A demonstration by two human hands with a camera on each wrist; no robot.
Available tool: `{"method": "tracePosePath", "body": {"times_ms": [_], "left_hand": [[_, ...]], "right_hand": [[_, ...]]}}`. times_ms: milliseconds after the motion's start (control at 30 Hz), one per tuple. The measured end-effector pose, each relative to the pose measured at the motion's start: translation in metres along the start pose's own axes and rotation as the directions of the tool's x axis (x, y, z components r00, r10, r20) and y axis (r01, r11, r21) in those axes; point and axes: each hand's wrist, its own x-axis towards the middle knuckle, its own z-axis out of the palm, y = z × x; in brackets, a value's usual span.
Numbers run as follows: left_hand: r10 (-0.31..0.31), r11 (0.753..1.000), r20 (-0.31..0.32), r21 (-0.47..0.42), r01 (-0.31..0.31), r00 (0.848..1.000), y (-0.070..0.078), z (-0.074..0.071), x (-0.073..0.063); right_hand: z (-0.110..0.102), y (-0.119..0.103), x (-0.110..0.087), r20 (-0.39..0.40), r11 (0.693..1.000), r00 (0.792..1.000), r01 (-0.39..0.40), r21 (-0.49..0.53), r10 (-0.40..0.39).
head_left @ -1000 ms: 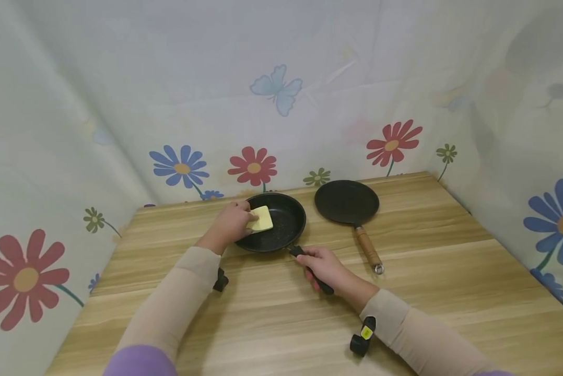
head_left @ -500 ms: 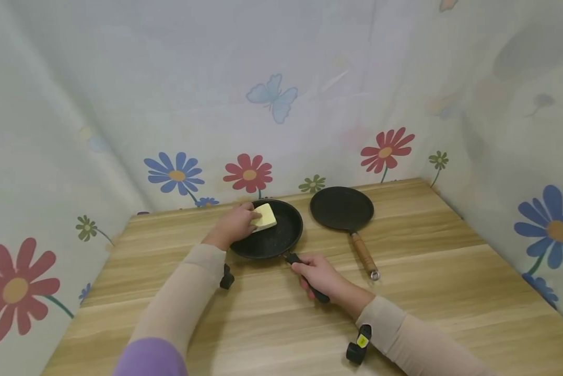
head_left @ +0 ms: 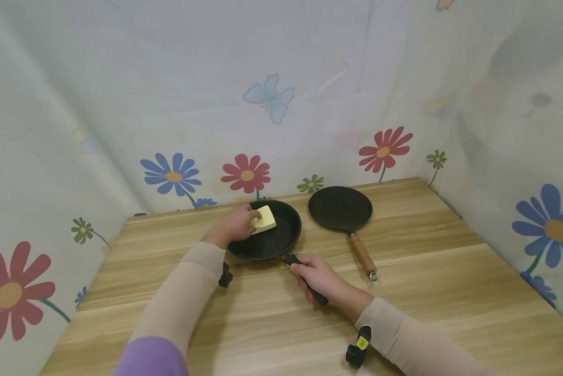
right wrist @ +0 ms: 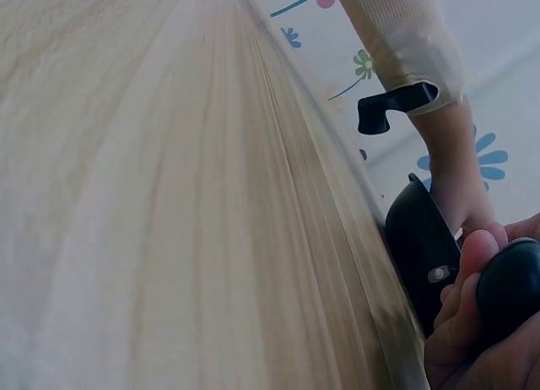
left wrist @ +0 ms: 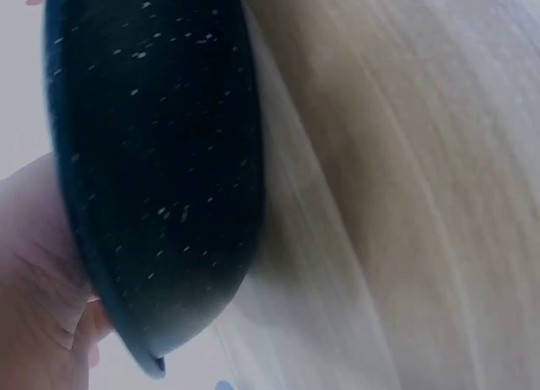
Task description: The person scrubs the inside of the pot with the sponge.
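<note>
A black frying pan stands near the back of the table, and my right hand grips its black handle. Inside the pan, toward its left side, my left hand holds a pale yellow sponge by its left edge. In the left wrist view the pan's speckled outer side hides most of the left hand and all of the sponge. In the right wrist view the right fingers are curled round the handle.
A flat black pan with a wooden handle lies to the right of the frying pan. The wooden table ends against a flower-printed curtain at the back and sides. A black camera hangs from the right wrist.
Early on, the left hand shifted the sponge slightly up and right within the pan. Since half a second ago almost nothing differs. The right hand keeps its grip on the handle.
</note>
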Motion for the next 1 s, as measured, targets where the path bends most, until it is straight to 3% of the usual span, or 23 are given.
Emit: {"method": "tracePosePath", "body": {"times_ms": [367, 533, 700, 1000], "left_hand": [[0.045, 0.994, -0.047, 0.104, -0.04, 0.998, -0.008, -0.014, -0.003], [0.021, 0.99, -0.057, 0.139, -0.013, 0.998, -0.019, -0.015, -0.011], [0.011, 0.983, -0.034, 0.184, -0.005, 0.999, -0.024, -0.013, -0.016], [0.034, 0.971, 0.035, 0.237, -0.042, 0.999, -0.015, -0.018, -0.016]], "right_hand": [[-0.003, 0.001, 0.001, -0.002, 1.0, 1.0, -0.017, -0.002, 0.017], [-0.001, 0.004, 0.002, 0.0, 1.0, 1.0, -0.029, -0.006, 0.029], [-0.001, 0.006, 0.003, 0.002, 1.0, 1.0, -0.027, -0.006, 0.027], [-0.003, 0.004, 0.0, -0.038, 1.0, 0.999, 0.005, -0.004, -0.005]]}}
